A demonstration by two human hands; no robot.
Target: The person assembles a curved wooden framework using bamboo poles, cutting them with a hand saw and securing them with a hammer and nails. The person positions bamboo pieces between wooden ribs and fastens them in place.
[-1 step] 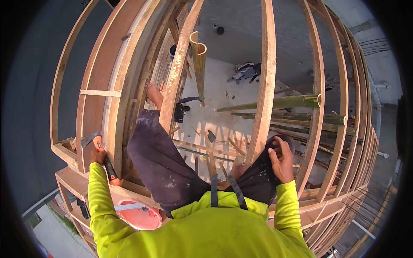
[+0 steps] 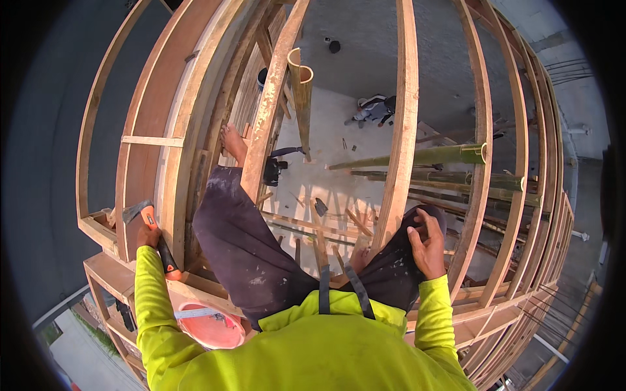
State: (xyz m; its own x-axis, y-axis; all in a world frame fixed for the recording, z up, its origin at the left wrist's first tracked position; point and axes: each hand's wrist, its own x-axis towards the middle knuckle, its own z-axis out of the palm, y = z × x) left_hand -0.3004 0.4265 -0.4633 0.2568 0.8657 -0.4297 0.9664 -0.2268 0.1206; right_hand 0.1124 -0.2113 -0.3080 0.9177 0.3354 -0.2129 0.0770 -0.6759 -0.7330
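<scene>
My left hand (image 2: 149, 237) is closed round the orange-and-black handle of a hatchet (image 2: 167, 256), beside the timber frame at my left. The hatchet's grey head points away from me and lies over the frame's edge. My right hand (image 2: 428, 246) rests by my right knee, fingers loosely bent and apart, holding nothing. Between my knees, below the beams, lie wood strips and a small dark trowel-shaped thing (image 2: 320, 206). A split bamboo pole (image 2: 301, 98) stands upright beyond my left knee, next to a long wooden beam (image 2: 270, 98).
Wooden beams (image 2: 405, 98) run away from me over a drop to the concrete floor (image 2: 326, 137). Green bamboo poles (image 2: 450, 155) slant up at the right. A co-worker (image 2: 375, 111) is far below; another dark-clothed figure (image 2: 270, 171) is partly hidden. A red bucket (image 2: 210, 332) sits at my lower left.
</scene>
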